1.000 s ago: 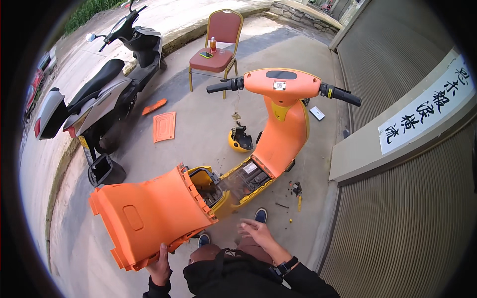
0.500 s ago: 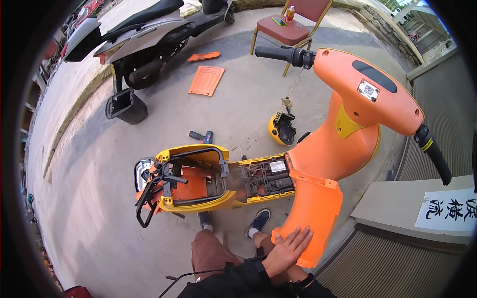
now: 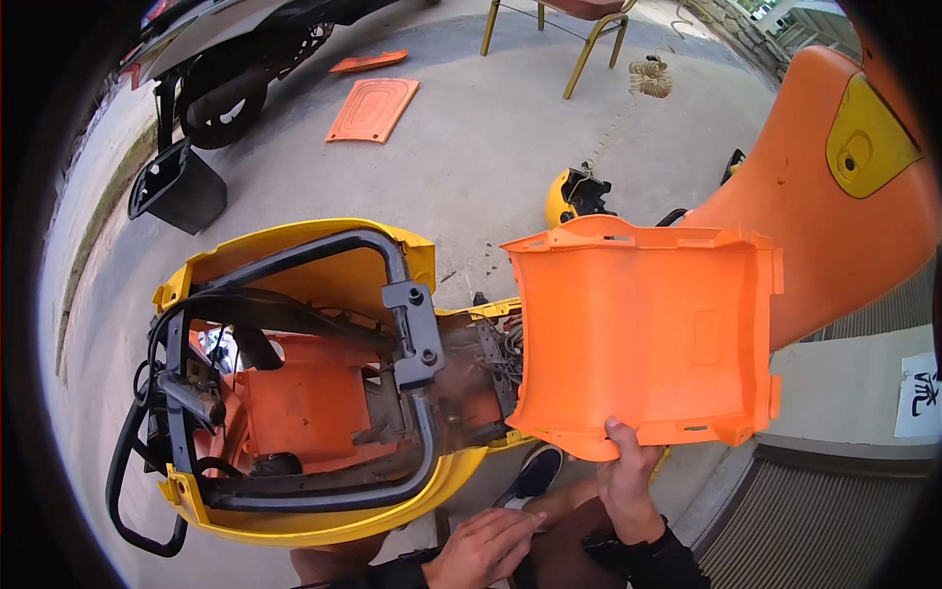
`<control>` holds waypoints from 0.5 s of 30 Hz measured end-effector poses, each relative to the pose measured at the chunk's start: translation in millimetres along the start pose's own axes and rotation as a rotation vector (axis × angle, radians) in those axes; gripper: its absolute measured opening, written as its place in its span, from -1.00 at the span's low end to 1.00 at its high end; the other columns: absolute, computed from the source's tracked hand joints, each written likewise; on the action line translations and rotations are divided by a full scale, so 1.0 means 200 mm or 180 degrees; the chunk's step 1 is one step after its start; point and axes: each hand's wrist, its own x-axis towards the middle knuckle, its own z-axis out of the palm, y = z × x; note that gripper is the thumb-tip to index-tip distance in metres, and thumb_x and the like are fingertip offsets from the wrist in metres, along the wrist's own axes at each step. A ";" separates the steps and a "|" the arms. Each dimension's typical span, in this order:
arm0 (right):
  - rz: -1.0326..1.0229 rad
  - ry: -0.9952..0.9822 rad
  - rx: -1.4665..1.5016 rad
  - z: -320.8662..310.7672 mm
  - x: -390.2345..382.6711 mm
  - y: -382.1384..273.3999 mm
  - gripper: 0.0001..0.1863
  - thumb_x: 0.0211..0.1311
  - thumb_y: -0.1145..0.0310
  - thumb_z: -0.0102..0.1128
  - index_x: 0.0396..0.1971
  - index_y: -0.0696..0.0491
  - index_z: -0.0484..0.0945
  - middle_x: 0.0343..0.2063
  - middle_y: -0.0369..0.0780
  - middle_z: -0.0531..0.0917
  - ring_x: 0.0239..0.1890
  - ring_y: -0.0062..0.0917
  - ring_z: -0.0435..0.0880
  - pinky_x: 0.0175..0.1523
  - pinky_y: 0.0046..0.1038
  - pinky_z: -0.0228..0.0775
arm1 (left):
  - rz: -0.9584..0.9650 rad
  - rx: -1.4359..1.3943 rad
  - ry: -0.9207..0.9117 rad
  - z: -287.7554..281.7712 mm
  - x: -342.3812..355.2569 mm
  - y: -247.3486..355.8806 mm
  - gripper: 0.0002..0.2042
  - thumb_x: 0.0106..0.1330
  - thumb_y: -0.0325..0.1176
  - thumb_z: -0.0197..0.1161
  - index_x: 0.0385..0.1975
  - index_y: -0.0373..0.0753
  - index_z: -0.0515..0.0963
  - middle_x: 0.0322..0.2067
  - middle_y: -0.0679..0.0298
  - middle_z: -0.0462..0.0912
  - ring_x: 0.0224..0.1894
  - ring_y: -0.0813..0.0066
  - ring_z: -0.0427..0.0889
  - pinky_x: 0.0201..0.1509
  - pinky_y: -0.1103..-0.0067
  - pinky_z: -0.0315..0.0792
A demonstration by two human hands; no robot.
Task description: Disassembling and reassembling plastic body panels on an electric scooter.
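My right hand grips the near edge of a curved orange plastic panel, thumb on top, the other fingers mostly hidden underneath. The panel has tabs and slots along its edges. It is held over the middle of a scooter, hiding most of the open compartment with wiring. My left hand is low in front of my lap with nothing in it, its fingers stretched loosely. Left of the panel is the scooter's yellow rear body, with a black tube frame and orange inner parts exposed.
The scooter's orange front rises at right. Beyond the scooter lie a yellow rounded shell with a coiled cord, a flat orange panel and a smaller orange piece. A black bin, motorbike wheel and chair stand around.
The orange panel has swung up from beside my legs to above the compartment. My left hand has come off it and moved left, while my right hand now shows at its near edge.
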 end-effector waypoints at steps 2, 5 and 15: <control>-0.0391 0.0031 -0.0831 0.02 0.01 0.09 -0.66 0.18 0.58 0.06 -0.01 0.18 0.36 -0.20 -0.19 0.53 -0.35 -0.50 0.60 -0.32 -0.50 0.51 | 0.0044 -0.0115 0.0361 0.01 -0.04 -0.05 -0.66 0.16 -0.64 0.22 -0.02 -0.36 0.53 -0.21 0.02 0.63 -0.20 0.16 0.65 -0.15 0.36 0.54; -0.0718 -0.0166 -0.1246 -0.04 0.04 0.24 -0.75 0.20 0.61 0.02 -0.10 0.23 0.39 -0.34 -0.19 0.56 -0.37 -0.48 0.60 -0.30 -0.51 0.48 | 0.0143 0.0144 0.0694 0.00 -0.10 -0.09 -0.67 0.13 -0.64 0.22 -0.05 -0.37 0.54 -0.31 0.05 0.62 -0.30 0.09 0.64 -0.21 0.37 0.53; -0.1667 -0.0751 -0.2267 0.10 -0.01 0.41 -0.91 0.15 0.51 0.02 -0.38 0.21 0.45 -0.56 -0.07 0.56 -0.48 -0.14 0.60 -0.36 -0.21 0.41 | 0.0934 0.0931 0.1186 -0.06 -0.08 0.09 -0.54 -0.10 -0.77 0.26 -0.09 -0.35 0.54 -0.27 0.09 0.67 -0.29 0.17 0.66 -0.19 0.45 0.56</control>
